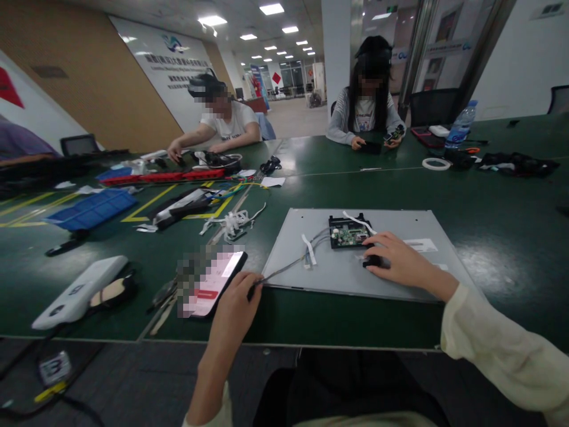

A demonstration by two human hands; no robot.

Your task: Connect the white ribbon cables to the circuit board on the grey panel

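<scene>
A flat grey panel [329, 276] lies on the green table. On it sits a black frame holding a green circuit board [355, 237]. From the board a thin grey cable [285, 268] runs left over the panel's front edge. My left hand [235, 302] pinches the cable's near end beside a lit phone [211, 287]. White tape strips [310, 249] lie across the cable and at the board's top. My right hand [400, 261] is at the board's lower right corner, fingers curled over a small black object [376, 261] whose kind I cannot make out.
Tangled white strips [233, 224], a blue tray [93, 207] and a white power bank-like device [80, 293] lie to the left. A tape roll [436, 164] and a water bottle [461, 126] stand far right. Two people [229, 118] sit across the table.
</scene>
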